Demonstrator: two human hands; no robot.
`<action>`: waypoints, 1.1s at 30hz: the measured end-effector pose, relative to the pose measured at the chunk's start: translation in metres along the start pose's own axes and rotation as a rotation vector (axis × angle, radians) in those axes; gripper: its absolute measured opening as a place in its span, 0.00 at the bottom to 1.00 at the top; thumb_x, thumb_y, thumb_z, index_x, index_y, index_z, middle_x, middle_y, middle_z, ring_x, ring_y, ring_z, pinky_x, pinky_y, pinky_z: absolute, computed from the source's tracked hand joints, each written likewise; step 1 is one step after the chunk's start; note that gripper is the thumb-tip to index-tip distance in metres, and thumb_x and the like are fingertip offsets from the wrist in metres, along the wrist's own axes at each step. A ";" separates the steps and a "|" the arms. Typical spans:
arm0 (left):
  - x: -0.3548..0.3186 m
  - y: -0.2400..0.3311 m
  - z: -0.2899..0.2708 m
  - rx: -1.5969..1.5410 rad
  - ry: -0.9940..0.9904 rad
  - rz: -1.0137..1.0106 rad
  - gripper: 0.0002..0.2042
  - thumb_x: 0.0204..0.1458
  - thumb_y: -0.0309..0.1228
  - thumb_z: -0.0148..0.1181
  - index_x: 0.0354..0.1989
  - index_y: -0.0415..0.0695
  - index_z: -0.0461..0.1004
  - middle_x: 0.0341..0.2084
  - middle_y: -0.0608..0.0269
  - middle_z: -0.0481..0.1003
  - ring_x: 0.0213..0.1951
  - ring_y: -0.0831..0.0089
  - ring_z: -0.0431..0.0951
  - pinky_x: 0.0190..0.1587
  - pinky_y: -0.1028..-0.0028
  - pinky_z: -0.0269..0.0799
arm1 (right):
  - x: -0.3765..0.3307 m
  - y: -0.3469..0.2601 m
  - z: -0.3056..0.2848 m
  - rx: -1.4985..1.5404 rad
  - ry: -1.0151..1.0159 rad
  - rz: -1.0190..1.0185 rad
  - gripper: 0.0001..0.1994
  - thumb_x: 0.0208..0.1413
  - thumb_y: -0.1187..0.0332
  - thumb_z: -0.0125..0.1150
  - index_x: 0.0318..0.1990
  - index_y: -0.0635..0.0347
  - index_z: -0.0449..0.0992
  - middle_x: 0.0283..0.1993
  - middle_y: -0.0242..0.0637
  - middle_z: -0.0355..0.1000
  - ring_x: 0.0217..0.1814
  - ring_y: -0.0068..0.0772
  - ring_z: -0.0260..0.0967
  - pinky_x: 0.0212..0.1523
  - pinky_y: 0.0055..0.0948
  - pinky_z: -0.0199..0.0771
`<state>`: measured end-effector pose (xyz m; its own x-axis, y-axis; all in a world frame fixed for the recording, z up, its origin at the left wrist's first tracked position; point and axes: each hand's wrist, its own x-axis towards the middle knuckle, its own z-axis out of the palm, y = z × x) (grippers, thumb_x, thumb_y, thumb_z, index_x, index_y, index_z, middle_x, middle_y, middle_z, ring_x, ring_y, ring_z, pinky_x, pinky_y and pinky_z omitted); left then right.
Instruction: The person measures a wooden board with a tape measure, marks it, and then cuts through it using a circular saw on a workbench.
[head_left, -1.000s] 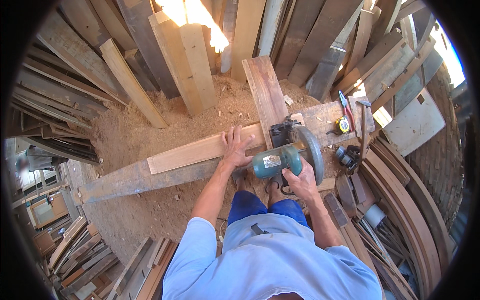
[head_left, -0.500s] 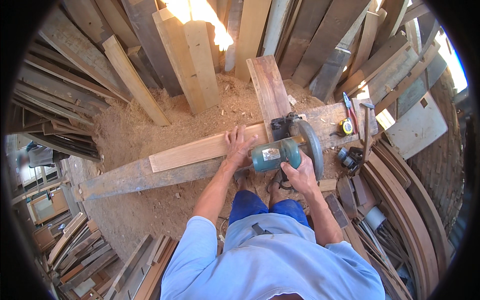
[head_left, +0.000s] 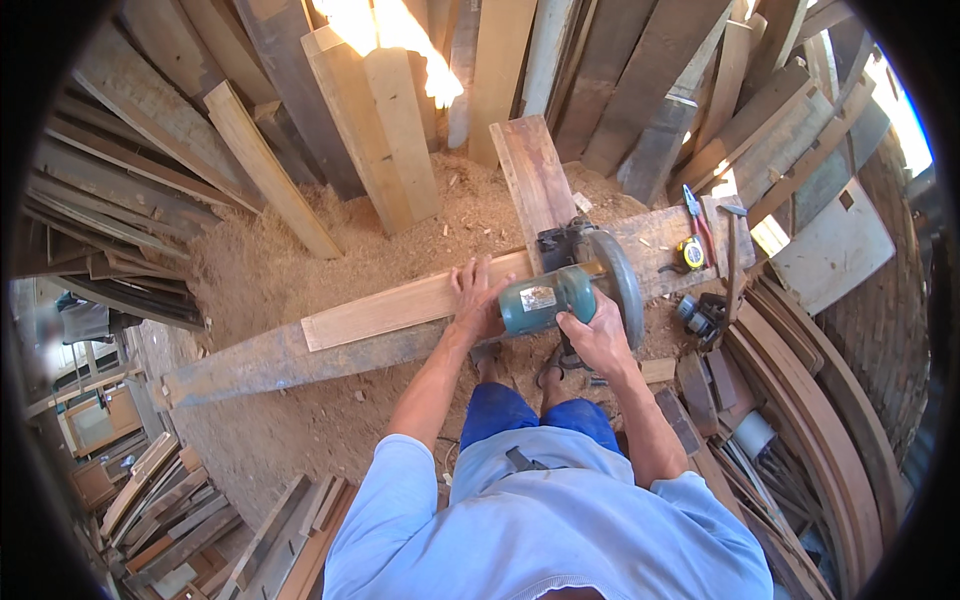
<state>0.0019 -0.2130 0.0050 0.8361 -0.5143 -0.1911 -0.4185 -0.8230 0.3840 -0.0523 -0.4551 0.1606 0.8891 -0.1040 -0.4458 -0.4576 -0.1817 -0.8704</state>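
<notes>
My right hand (head_left: 600, 335) is wrapped round the rear handle of a green circular saw (head_left: 535, 302). The saw's round grey blade guard (head_left: 622, 290) is on its right side, and its base rests around the crossing of the boards. With fingers spread over the top, my left hand (head_left: 478, 298) holds a pale wooden board (head_left: 400, 303) just left of the saw motor. A shorter reddish crosspiece (head_left: 535, 180) extends away from me beyond the saw. Both lie on a long, worn support plank (head_left: 270, 362). The guard and saw body hide the blade and the cutting point.
On the plank's right end lie pliers (head_left: 697, 215), a yellow tape measure (head_left: 690, 253) and a hammer (head_left: 735, 240). Another power tool (head_left: 702, 315) sits below them. Leaning planks (head_left: 390, 140) line the far side above sawdust (head_left: 270, 270). Stacked timber (head_left: 815, 420) stands at right.
The saw and my right hand have moved slightly away from me, along the crosspiece. My left hand stays on the pale board. The whole view has shifted a little.
</notes>
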 end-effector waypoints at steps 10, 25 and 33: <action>0.002 0.001 0.004 0.033 -0.036 -0.038 0.40 0.34 0.47 0.80 0.63 0.65 0.75 0.72 0.43 0.54 0.74 0.40 0.48 0.72 0.33 0.34 | -0.041 -0.002 -0.022 -0.089 0.113 -0.050 0.20 0.53 0.67 0.65 0.52 0.69 0.75 0.42 0.53 0.77 0.45 0.52 0.76 0.51 0.43 0.74; 0.002 0.009 -0.008 -0.040 -0.061 -0.061 0.40 0.30 0.44 0.83 0.59 0.62 0.76 0.73 0.44 0.52 0.75 0.42 0.46 0.74 0.41 0.31 | -0.104 0.044 -0.079 0.144 0.230 0.168 0.20 0.54 0.66 0.67 0.50 0.68 0.74 0.33 0.33 0.72 0.33 0.24 0.69 0.35 0.29 0.72; 0.003 0.009 -0.011 -0.007 -0.081 -0.060 0.40 0.29 0.45 0.83 0.59 0.61 0.76 0.73 0.43 0.52 0.75 0.42 0.46 0.74 0.41 0.31 | -0.094 0.054 -0.075 0.150 0.227 0.212 0.19 0.52 0.67 0.67 0.50 0.68 0.75 0.34 0.34 0.72 0.36 0.26 0.69 0.41 0.31 0.73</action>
<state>0.0045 -0.2197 0.0175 0.8282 -0.4820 -0.2860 -0.3659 -0.8515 0.3755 -0.1611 -0.5284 0.1713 0.7416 -0.3418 -0.5772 -0.6108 0.0117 -0.7917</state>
